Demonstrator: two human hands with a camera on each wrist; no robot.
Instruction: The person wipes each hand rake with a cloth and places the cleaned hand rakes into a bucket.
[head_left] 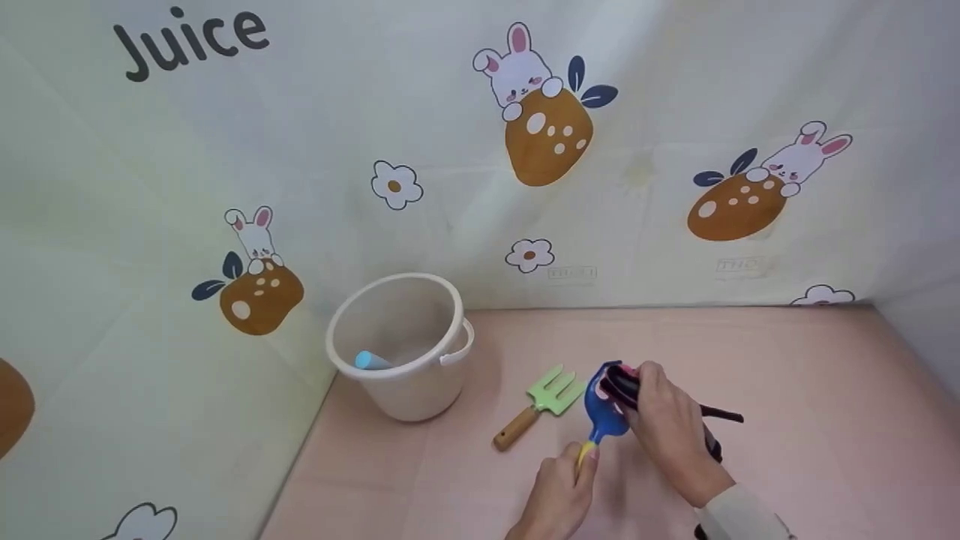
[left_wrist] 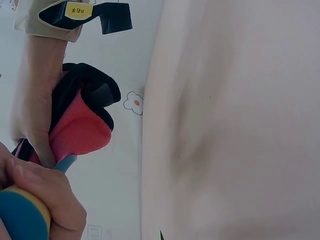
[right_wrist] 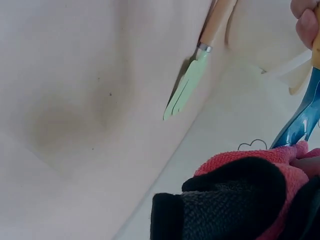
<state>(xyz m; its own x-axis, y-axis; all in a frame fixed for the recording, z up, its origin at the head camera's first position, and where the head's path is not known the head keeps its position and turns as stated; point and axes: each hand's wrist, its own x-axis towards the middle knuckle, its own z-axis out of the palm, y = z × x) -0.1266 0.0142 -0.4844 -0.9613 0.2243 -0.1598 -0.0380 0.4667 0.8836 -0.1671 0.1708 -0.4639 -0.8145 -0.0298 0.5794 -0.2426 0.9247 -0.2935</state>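
Observation:
A blue hand trowel (head_left: pixel 598 411) with a yellow handle is held up over the table. Around its handle curl the fingers of my left hand (head_left: pixel 556 489). My right hand (head_left: pixel 670 431) grips a red cloth (left_wrist: pixel 82 127) with black edging and holds it against the trowel's blue head. In the right wrist view, the cloth's black part hangs loosely and covers much of the blade. The handle's rounded blue end shows close up in the left wrist view. To the left lies a green hand fork (head_left: pixel 555 391) with a wooden handle, touched by neither hand.
A white bucket (head_left: pixel 442 386) stands at the back left, with a light blue cylindrical object (head_left: pixel 367 361) inside. The pinkish tabletop (head_left: pixel 817 420) meets a printed fabric backdrop (head_left: pixel 420 90) with rabbits and flowers at the back and left.

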